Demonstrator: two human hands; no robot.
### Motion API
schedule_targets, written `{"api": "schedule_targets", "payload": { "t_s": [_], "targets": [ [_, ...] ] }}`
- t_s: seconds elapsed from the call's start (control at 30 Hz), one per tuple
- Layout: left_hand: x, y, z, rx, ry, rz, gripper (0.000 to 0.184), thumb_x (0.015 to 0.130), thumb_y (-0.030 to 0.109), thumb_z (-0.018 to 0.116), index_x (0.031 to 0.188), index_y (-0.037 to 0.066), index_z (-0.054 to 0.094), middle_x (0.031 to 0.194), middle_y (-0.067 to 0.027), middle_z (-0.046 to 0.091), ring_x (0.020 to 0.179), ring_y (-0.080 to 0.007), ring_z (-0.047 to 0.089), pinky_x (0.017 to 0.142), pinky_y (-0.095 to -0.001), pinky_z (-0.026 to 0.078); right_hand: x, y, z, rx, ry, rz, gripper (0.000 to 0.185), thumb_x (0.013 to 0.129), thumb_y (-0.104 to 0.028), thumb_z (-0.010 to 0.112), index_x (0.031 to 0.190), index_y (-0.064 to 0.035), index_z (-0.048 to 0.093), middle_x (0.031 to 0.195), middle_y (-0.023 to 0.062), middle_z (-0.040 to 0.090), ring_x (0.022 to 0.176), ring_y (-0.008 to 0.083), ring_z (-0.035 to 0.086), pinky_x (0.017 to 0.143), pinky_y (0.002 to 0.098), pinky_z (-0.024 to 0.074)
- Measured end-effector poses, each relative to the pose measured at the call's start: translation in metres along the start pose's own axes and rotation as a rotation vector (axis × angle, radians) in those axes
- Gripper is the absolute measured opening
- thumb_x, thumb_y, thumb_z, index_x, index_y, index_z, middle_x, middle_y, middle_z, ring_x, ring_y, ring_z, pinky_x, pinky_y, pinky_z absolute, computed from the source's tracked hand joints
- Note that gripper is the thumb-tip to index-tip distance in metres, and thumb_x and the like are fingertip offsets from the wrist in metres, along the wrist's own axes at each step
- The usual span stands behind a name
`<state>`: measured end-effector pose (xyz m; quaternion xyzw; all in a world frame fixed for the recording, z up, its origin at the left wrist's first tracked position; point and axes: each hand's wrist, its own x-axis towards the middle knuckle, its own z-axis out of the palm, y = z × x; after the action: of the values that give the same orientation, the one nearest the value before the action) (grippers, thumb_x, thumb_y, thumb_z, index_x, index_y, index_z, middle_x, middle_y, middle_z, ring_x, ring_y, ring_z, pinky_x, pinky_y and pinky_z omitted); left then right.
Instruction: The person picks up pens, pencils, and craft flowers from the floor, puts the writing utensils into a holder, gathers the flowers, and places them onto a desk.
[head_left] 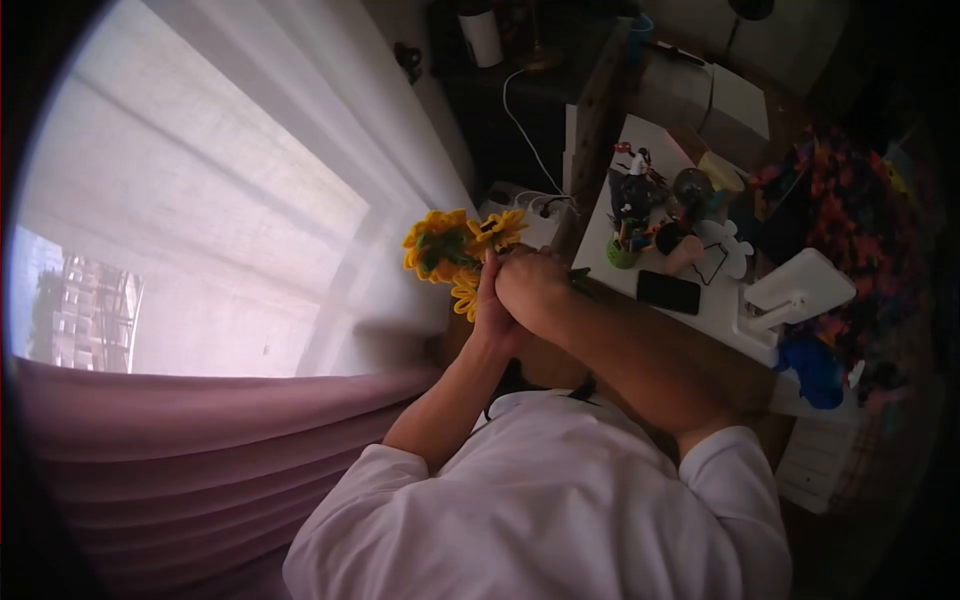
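Observation:
A bunch of fuzzy yellow flowers [440,248] with green parts is held between my two hands, its heads pointing left toward the curtain. My left hand [492,312] is closed around the stems, just below the flower heads. My right hand [535,285] lies over it, also closed on the bunch, its fingers partly hidden. A green piece [582,284] sticks out to the right of my right hand. The stems between are covered by the hands.
On the right, a white desk [610,215] bears a black phone [668,292], a white stand [800,288], a green pot [621,252] and small figures. Colorful fabric [835,220] lies beyond. Sheer and pink curtains [220,420] hang left; a white cable [530,140] runs behind.

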<state>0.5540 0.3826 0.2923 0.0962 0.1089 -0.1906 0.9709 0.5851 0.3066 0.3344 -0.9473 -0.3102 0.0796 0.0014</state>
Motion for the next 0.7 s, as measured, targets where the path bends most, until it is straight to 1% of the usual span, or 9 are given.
{"api": "schedule_targets", "payload": {
  "t_s": [0.03,0.07,0.1,0.17,0.2,0.43,0.53,0.63,0.7],
  "targets": [
    [-0.006,0.007,-0.005,-0.057,0.076,0.051,0.064,0.092,0.056,0.053,0.129,0.004,0.049,0.124,-0.0130,0.059,0.118,-0.0287,0.054,0.104,-0.0444,0.042,0.006,-0.011,0.004,-0.078,-0.105,-0.078,0.018,0.085,-0.015,0.059,0.095,-0.0059,0.070,0.097,0.0120,0.065,0.078,0.0216,0.070,0.071,0.0368,0.0555],
    [-0.016,0.014,-0.005,0.015,0.063,0.093,0.055,0.094,0.047,0.054,0.125,0.001,0.052,0.117,-0.0135,0.062,0.112,-0.0287,0.058,0.101,-0.0436,0.044,0.008,-0.018,0.012,-0.078,-0.124,-0.115,0.018,0.085,-0.013,0.058,0.095,-0.0039,0.069,0.098,0.0120,0.065,0.085,0.0232,0.070,0.074,0.0367,0.0556],
    [-0.026,0.020,-0.005,-0.007,0.077,0.154,0.055,0.094,0.047,0.054,0.125,0.001,0.052,0.117,-0.0135,0.062,0.112,-0.0287,0.058,0.101,-0.0436,0.044,0.010,-0.026,0.019,-0.077,-0.143,-0.153,0.017,0.085,-0.011,0.058,0.096,-0.0019,0.068,0.099,0.0119,0.066,0.092,0.0249,0.070,0.077,0.0366,0.0557],
    [-0.044,0.032,-0.003,0.062,0.144,0.211,0.048,0.094,0.043,0.053,0.119,0.002,0.057,0.113,-0.0111,0.063,0.107,-0.0258,0.059,0.098,-0.0414,0.046,0.000,-0.041,0.014,-0.081,0.262,-0.217,0.017,0.083,-0.012,0.059,0.094,-0.0038,0.069,0.098,0.0141,0.065,0.076,0.0211,0.070,0.064,0.0319,0.0572],
    [-0.050,0.034,-0.001,0.061,0.177,0.326,0.044,0.096,0.040,0.051,0.118,0.002,0.057,0.110,-0.0108,0.063,0.105,-0.0256,0.059,0.098,-0.0411,0.045,-0.004,-0.043,0.009,-0.081,0.289,-0.309,0.018,0.082,-0.010,0.058,0.095,-0.0014,0.066,0.096,0.0147,0.064,0.075,0.0214,0.071,0.055,0.0288,0.0562],
    [-0.083,0.027,0.020,0.068,-0.087,0.379,0.044,0.098,0.040,0.050,0.126,0.006,0.053,0.115,-0.0126,0.061,0.109,-0.0257,0.058,0.100,-0.0412,0.044,-0.026,-0.047,-0.017,0.049,0.424,-0.365,0.022,0.082,-0.009,0.057,0.102,0.0003,0.058,0.094,0.0139,0.061,0.068,0.0229,0.069,0.054,0.0324,0.0556],
    [-0.086,0.023,0.021,0.129,-0.102,0.355,0.043,0.097,0.039,0.052,0.126,0.007,0.053,0.117,-0.0137,0.060,0.109,-0.0252,0.058,0.099,-0.0402,0.045,-0.043,-0.044,-0.018,-0.093,0.408,-0.427,0.025,0.079,-0.007,0.061,0.101,0.0004,0.054,0.096,0.0161,0.060,0.071,0.0253,0.068,0.057,0.0349,0.0556],
    [-0.070,0.010,0.014,0.197,0.023,0.374,0.046,0.098,0.042,0.050,0.124,0.004,0.052,0.113,-0.0134,0.062,0.105,-0.0248,0.059,0.095,-0.0402,0.047,-0.051,-0.036,-0.012,0.053,0.294,-0.294,0.036,0.073,-0.003,0.065,0.106,0.0020,0.051,0.098,0.0190,0.058,0.075,0.0301,0.066,0.064,0.0377,0.0557],
    [-0.058,0.006,0.010,0.200,-0.008,0.317,0.046,0.097,0.041,0.050,0.124,0.004,0.052,0.112,-0.0135,0.062,0.105,-0.0247,0.059,0.095,-0.0400,0.047,-0.060,-0.022,-0.011,0.194,0.355,-0.332,0.049,0.070,-0.001,0.068,0.115,0.0071,0.050,0.105,0.0241,0.055,0.088,0.0361,0.063,0.075,0.0412,0.0540]
  ]
}}
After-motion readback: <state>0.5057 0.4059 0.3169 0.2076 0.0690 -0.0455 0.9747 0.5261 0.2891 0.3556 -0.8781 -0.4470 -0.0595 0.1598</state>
